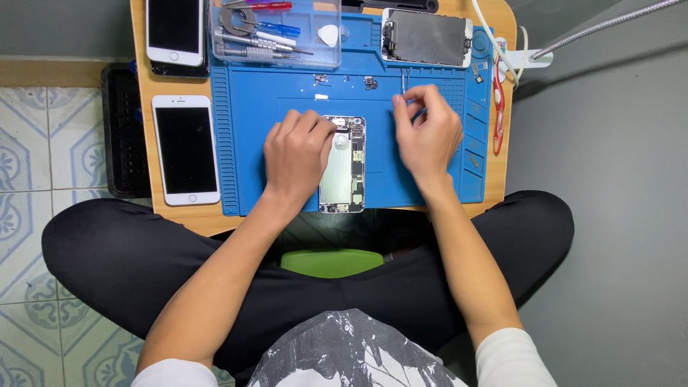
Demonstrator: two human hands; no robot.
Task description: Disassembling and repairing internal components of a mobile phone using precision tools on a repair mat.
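Note:
An opened phone body point(343, 168) lies on the blue repair mat point(251, 179), its battery and circuit board showing. My left hand point(296, 154) rests on the phone's left edge, fingers curled over its upper left corner. To the right of the phone, my right hand point(428, 132) is above the mat. Its fingertips pinch a thin dark tool point(418, 115). The tool's tip is hidden by my fingers.
A white phone point(185, 149) lies left of the mat, and another point(175, 30) sits above it. A clear tray of screwdrivers point(276, 32) and a detached screen assembly point(427, 37) are at the mat's far edge. Red tweezers point(498, 107) lie at the right. Small loose parts point(370, 83) lie nearby.

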